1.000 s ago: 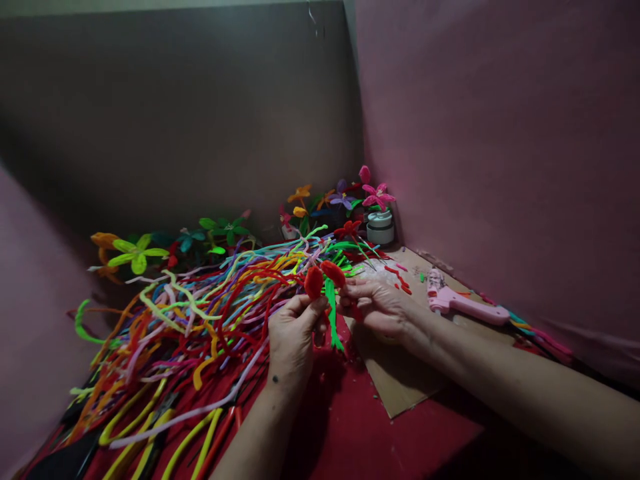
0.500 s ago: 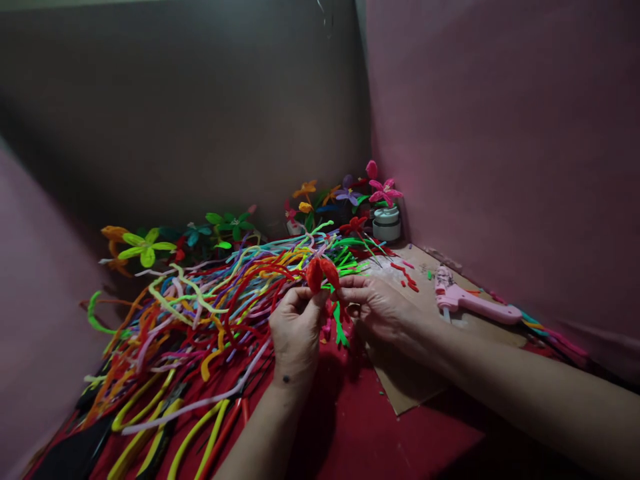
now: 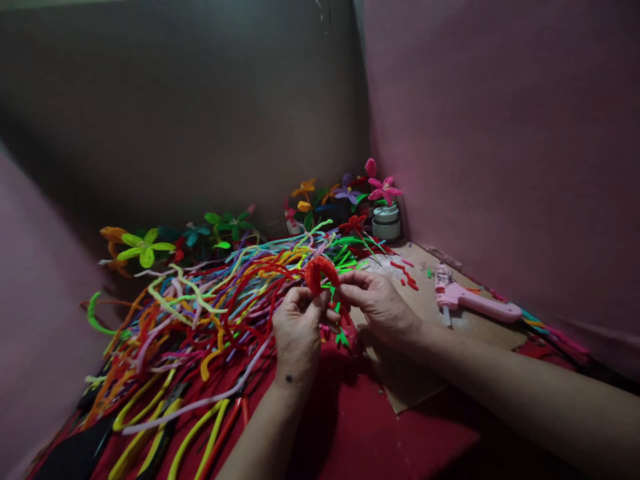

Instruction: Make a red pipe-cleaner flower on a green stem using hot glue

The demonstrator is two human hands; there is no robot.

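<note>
Between my two hands is a red fuzzy pipe-cleaner piece [image 3: 318, 272], bent into curved, petal-like loops. My left hand [image 3: 299, 327] pinches its lower left part between thumb and fingers. On the other side, the fingertips of my right hand [image 3: 381, 303] are closed on its right end. Green pipe-cleaner bits [image 3: 342, 339] and some red ones show just below my fingers, partly hidden by them. A big pile of coloured pipe cleaners [image 3: 240, 273] lies behind and left of my left hand.
A pink glue gun [image 3: 475, 303] rests on a brown board [image 3: 405, 380] at the right. Yellow-handled pliers [image 3: 200, 433] lie front left. Pipe-cleaner flowers [image 3: 146, 249] and a white-lidded jar [image 3: 386, 225] stand along the back. Walls rise behind and at both sides.
The red piece has turned slightly between my fingers. My right hand has shifted a little, and more of my left fingers show below the piece.
</note>
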